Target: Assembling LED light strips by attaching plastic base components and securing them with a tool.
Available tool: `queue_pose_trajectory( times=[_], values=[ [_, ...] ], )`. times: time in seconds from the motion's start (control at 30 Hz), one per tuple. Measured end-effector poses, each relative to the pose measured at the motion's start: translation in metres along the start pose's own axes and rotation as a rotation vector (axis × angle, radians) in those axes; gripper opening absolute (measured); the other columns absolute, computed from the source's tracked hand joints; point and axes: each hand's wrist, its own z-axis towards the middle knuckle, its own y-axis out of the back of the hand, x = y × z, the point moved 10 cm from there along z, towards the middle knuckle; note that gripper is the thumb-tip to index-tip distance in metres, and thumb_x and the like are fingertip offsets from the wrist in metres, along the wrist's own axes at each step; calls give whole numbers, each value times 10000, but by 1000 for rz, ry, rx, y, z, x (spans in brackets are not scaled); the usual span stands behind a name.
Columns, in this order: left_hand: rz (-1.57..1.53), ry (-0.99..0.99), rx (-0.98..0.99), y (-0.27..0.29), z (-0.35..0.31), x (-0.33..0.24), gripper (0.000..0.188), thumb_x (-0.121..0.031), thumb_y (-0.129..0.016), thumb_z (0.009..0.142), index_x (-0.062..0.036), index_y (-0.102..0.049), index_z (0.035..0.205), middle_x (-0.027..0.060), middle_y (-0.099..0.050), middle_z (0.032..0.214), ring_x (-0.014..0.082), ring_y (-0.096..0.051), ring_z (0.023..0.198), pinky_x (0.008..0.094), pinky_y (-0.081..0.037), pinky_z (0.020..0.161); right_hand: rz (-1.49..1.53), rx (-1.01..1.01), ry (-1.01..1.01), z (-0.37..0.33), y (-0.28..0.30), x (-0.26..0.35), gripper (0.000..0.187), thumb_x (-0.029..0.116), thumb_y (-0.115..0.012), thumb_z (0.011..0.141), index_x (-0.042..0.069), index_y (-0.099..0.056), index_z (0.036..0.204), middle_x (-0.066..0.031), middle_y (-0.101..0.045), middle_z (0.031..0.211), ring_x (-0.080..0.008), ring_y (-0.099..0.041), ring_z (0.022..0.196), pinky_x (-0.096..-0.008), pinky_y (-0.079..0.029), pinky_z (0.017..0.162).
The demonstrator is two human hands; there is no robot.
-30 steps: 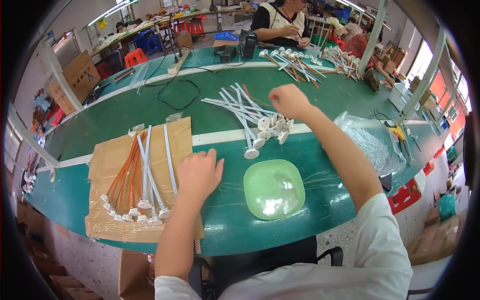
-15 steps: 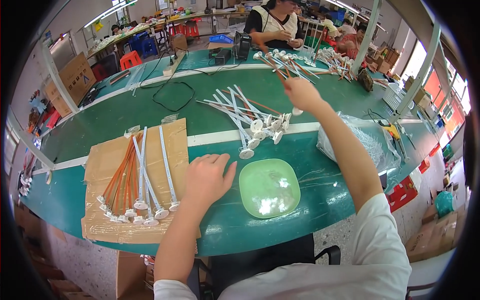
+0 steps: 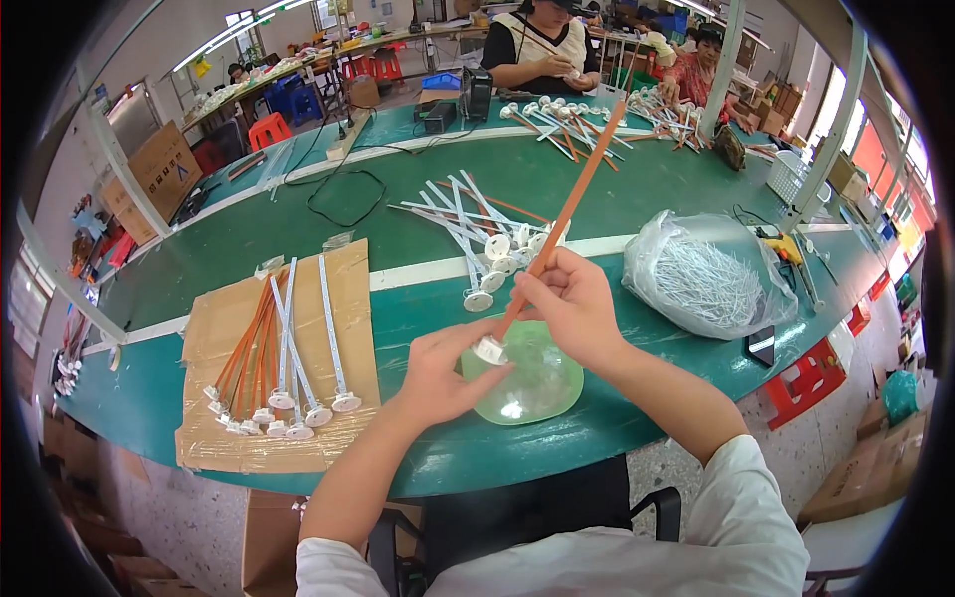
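Over a light green dish (image 3: 542, 398), an orange-brown flat strip (image 3: 577, 194) slants up and away to the right. My right hand (image 3: 580, 310) pinches it by its lower part. A round white end piece (image 3: 488, 350) sits at the strip's lower end, between the thumb and fingers of my left hand (image 3: 438, 370). To the left, a cardboard sheet (image 3: 348, 289) bears several orange-brown strips (image 3: 249, 348) and white strips (image 3: 331, 318) with similar white ends. Beyond the dish lies a loose heap of such strips (image 3: 492, 249), mostly white.
A clear plastic bag (image 3: 696, 274) of thin white pieces lies at the right, with a dark phone (image 3: 761, 344) nearby. Yellow-handled pliers (image 3: 786, 251) are farther right. A black cable (image 3: 348, 199) loops across the far table. People work behind another strip pile (image 3: 567, 124).
My right hand has come back from the far heap with the orange-brown strip, down over the green dish. My left hand has moved right, from beside the cardboard to the strip's white end.
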Motion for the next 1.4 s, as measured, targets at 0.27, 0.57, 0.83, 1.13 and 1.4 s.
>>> queue_pose_trajectory(
  times=[0.27, 0.57, 0.83, 1.13, 1.4],
  values=[
    [-1158, 655, -84, -25, -23, 58, 375, -152, -505, 1013, 2, -493, 1355, 159, -657, 1142, 254, -664, 1028, 375, -525, 920, -651, 353, 628, -33, -47, 26, 234, 122, -793, 779, 41, -636, 933, -79, -671, 970, -209, -672, 863, -315, -560, 708],
    [-1395, 713, 39, -48, -27, 43, 492, -108, -497, 1017, -40, -311, 1468, 134, -524, 1354, 266, -568, 1202, 424, -471, 1014, -616, 149, 1160, -56, -37, 41, 264, 11, -797, 654, 8, -701, 900, -112, -678, 948, -274, -658, 756, -342, -557, 623],
    [-986, 634, 190, -35, -19, 32, 491, 14, -530, 967, 32, -396, 1439, 146, -623, 1252, 198, -606, 1164, 312, -466, 998, -641, 156, 1219, -71, -39, 41, 296, -51, -752, 614, 0, -704, 901, -117, -689, 936, -279, -674, 773, -332, -583, 640],
    [-1020, 567, 132, -31, -21, 38, 452, -61, -588, 970, 65, -465, 1387, 120, -631, 1246, 169, -608, 1149, 307, -478, 987, -587, 117, 1203, -74, -26, 40, 236, -66, -756, 663, -15, -713, 889, -133, -697, 957, -269, -707, 803, -317, -601, 663],
    [-1070, 538, 199, -32, -19, 32, 477, -61, -597, 961, 63, -461, 1401, 135, -611, 1301, 174, -602, 1163, 314, -471, 1005, -656, 209, 1293, -86, -28, 38, 222, -84, -721, 691, -31, -715, 906, -133, -697, 1007, -266, -715, 831, -323, -607, 674]
  ],
)
